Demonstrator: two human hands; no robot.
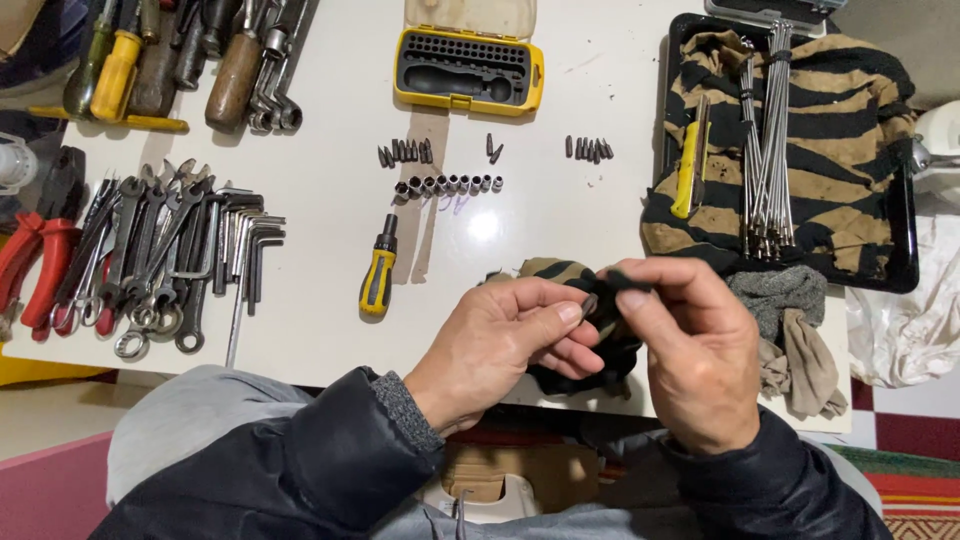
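Observation:
My left hand point(500, 345) and my right hand point(690, 345) meet near the table's front edge, over a striped black-and-tan cloth point(545, 270). Both hands pinch a small dark bit point(598, 296) wrapped partly in the cloth, the left from the left side, the right from above. The bit's far end is hidden by fingers and cloth. A short yellow-and-black screwdriver handle point(378, 275) lies to the left of my left hand.
Rows of small bits point(405, 152) and sockets point(447, 184) lie mid-table before an open yellow bit case point(468, 70). Wrenches and hex keys point(175, 250) and red pliers point(35, 265) sit at left. A black tray point(905, 265) at right holds striped cloth, long rods point(768, 140), a yellow knife point(688, 170).

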